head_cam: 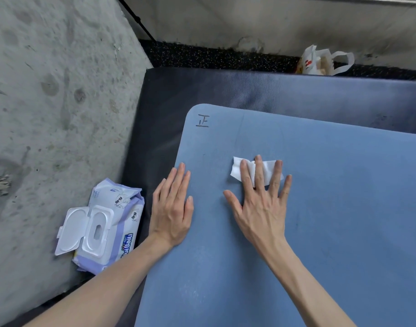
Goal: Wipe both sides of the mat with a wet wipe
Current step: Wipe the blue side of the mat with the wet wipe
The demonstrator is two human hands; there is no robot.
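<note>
A light blue mat (332,197) lies flat, with a handwritten mark near its far left corner. My right hand (261,199) lies flat with fingers spread and presses a white wet wipe (240,168) onto the mat. The wipe shows under and between the fingers. My left hand (172,208) rests flat near the mat's left edge, fingers straight and together, holding nothing.
The blue mat lies on a larger dark navy mat (249,90). A wet wipe pack (112,227) with its lid flipped open sits to the left by the grey concrete floor (48,102). A white plastic bag (320,60) stands at the back by the wall.
</note>
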